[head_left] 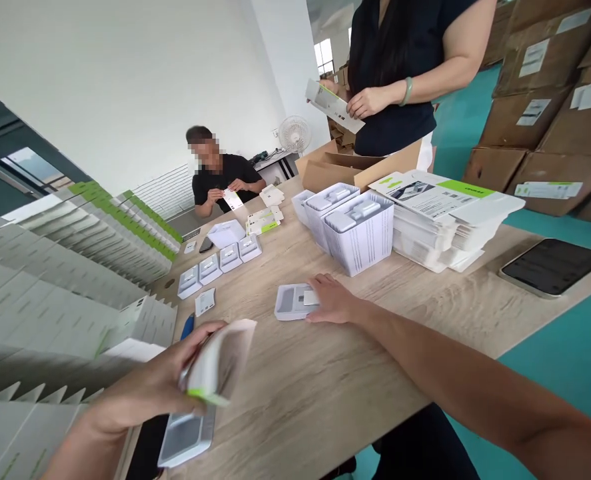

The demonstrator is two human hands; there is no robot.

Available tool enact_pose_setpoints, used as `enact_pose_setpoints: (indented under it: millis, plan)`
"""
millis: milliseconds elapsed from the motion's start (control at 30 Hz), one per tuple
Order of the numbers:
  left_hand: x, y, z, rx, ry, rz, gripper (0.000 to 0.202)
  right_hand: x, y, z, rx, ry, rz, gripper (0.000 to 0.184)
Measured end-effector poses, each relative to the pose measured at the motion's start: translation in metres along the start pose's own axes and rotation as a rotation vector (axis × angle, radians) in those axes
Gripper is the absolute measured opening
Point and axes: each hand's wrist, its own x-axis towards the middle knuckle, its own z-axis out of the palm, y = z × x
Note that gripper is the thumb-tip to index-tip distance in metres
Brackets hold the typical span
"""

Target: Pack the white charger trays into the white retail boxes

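The left hand (145,383) is closed, its fingers wrapped around a thin white-and-green printed card sleeve (220,360) held above the table's near edge; the sleeve looks light and springy, likely to crease if squeezed, so its stiffer long edges seem the best place to hold it; a shallow white plastic tray (188,437) lies just below it on the pale wood-grain table (295,407); long fanned rows of flat white green-edged cartons (60,293) stand to the left; a slim blue pen-like stick (187,327) lies just beyond the left hand; further right, the right hand (332,300) lies open, its fingertips (312,288) resting on a second shallow white plastic tray (290,301) without clasping it; the tray looks rigid, light and easily slid, and its outer rim offers the surest hold; beyond stand white card bins (358,230), and a black-screened tablet (552,267) lies at far right.
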Motion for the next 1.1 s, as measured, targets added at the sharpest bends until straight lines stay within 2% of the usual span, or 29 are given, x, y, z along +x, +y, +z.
enact_pose_setpoints:
  millis: [100,200,300,433,567,633,700,733,800,867,900,1000,1100]
  plan:
    - [0.016,-0.005,0.004,-0.026,-0.023,-0.079,0.095,-0.002,0.002,-0.008,0.060,0.034,0.003,0.078]
    - [0.028,-0.012,0.005,0.014,0.077,-0.086,0.097,-0.007,0.000,-0.017,0.188,0.044,-0.069,0.075]
    - [0.033,-0.017,0.003,0.127,0.187,-0.137,0.102,-0.012,-0.008,-0.021,0.319,0.000,-0.174,0.079]
    - [0.037,-0.012,0.004,0.328,0.258,-0.179,0.104,-0.014,-0.025,-0.018,0.341,-0.014,-0.261,0.086]
    - [0.043,-0.004,0.011,0.335,0.278,-0.147,0.096,-0.012,-0.044,-0.014,0.314,0.012,-0.309,0.091]
    - [0.046,-0.003,0.016,0.302,0.279,-0.118,0.094,-0.010,-0.054,-0.010,0.418,-0.009,-0.285,0.104]
    - [0.050,-0.002,0.019,0.228,0.261,-0.080,0.093,-0.006,-0.061,-0.007,0.670,-0.041,-0.272,0.112]
    - [0.052,-0.002,0.020,0.177,0.248,-0.059,0.093,-0.004,-0.064,-0.006,0.824,-0.029,-0.279,0.107]
    - [0.056,0.000,0.020,0.064,0.214,-0.012,0.096,-0.001,-0.068,-0.006,1.024,0.082,-0.305,0.078]
    - [0.058,0.002,0.020,-0.053,0.166,0.049,0.097,0.000,-0.070,-0.008,0.971,0.217,-0.325,0.048]
    - [0.059,0.003,0.020,-0.117,0.133,0.084,0.096,0.001,-0.071,-0.009,0.887,0.245,-0.340,0.040]
    - [0.063,-0.001,0.028,-0.346,0.054,0.157,0.092,0.005,-0.075,-0.012,0.726,0.192,-0.432,0.039]
    - [0.073,-0.015,0.046,-0.536,0.068,0.141,0.094,0.017,-0.077,-0.009,0.829,0.072,-0.426,0.042]
